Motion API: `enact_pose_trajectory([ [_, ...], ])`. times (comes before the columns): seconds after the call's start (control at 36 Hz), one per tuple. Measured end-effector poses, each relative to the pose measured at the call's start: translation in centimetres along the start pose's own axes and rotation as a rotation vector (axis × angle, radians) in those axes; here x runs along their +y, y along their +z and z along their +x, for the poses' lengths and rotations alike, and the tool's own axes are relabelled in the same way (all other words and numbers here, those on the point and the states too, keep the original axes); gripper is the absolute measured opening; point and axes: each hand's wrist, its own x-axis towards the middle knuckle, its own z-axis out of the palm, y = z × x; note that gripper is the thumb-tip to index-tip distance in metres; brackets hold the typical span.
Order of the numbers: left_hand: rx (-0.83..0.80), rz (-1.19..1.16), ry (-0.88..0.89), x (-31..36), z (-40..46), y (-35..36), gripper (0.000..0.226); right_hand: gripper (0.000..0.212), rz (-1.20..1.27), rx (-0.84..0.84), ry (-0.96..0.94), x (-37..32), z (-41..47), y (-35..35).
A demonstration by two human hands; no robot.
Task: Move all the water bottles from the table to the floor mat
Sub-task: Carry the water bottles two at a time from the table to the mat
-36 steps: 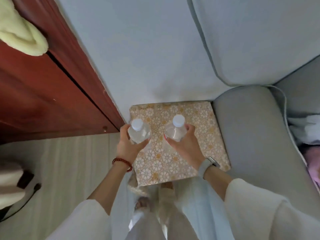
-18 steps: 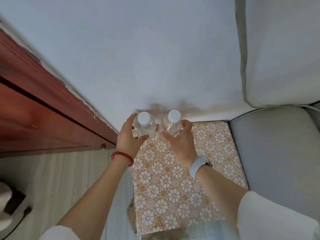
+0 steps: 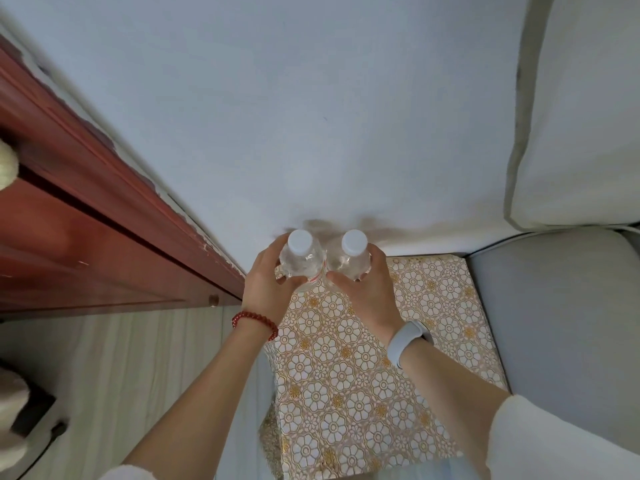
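Two clear water bottles with white caps stand side by side at the far left corner of a small table covered in a gold-and-white flower cloth point(image 3: 363, 375). My left hand point(image 3: 266, 285), with a red bead bracelet on the wrist, is wrapped around the left bottle point(image 3: 300, 258). My right hand point(image 3: 367, 289), with a pale wristband, grips the right bottle point(image 3: 349, 258). The two bottles touch each other, close to the wall. Their bases are hidden behind my fingers. No floor mat shows in this view.
A white wall point(image 3: 311, 116) rises right behind the table. A red-brown wooden door or cabinet point(image 3: 86, 237) runs along the left above pale wood flooring point(image 3: 121, 375). A grey sofa seat point(image 3: 561, 323) and a white cushion point(image 3: 581, 116) border the table's right side.
Both hands have carried the bottles from over the table's middle to its far left corner by the wall, bringing them together. The view has tilted up and forward.
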Motion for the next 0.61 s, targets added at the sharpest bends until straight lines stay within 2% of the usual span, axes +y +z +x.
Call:
enact_pose_trajectory([
  [0.31,0.037,0.111,0.071,0.1,0.3,-0.3,0.066,0.075,0.056,0.049,0.041,-0.6,0.5,1.0],
  [0.44,0.06,0.015,-0.025,-0.2,-0.1,0.1,0.063,0.075,0.095,0.073,0.072,-0.8,0.3,1.5],
  [0.53,0.065,0.023,-0.05,-0.4,-0.3,0.3,0.064,0.079,0.091,0.031,0.082,-0.9,0.1,1.3],
  [0.61,0.064,0.114,-0.015,-0.1,-0.8,0.1,0.067,0.093,0.091,-0.049,0.097,-1.1,-0.4,0.7],
])
